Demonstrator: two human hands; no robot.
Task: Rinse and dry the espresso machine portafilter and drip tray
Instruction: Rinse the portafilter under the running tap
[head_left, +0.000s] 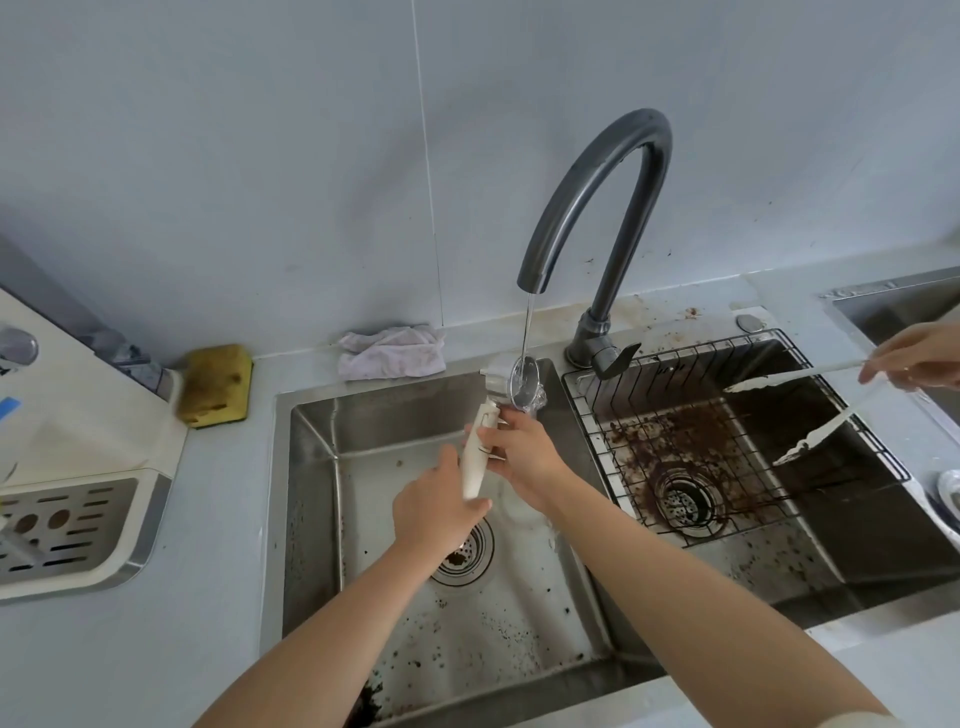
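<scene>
Portafilter (479, 451) tilts above the left sink basin (311, 525), head blurred under the tap (597, 171) stream; left hand (439, 501) grips its handle end, right hand (522, 452) clasps the neck; drip tray (67, 530) cut off at left

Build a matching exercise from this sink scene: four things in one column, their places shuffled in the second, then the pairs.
Things
1. cream-handled metal portafilter
2. yellow rectangular sponge
3. crumpled white cloth
4. black wire rack

Places
A. across the stained right basin
B. on the counter by the wall, behind the left basin
C. under water running from the dark curved tap
D. on the counter beside the cream espresso machine

Pairs: 1-C, 2-D, 3-B, 4-A
</scene>
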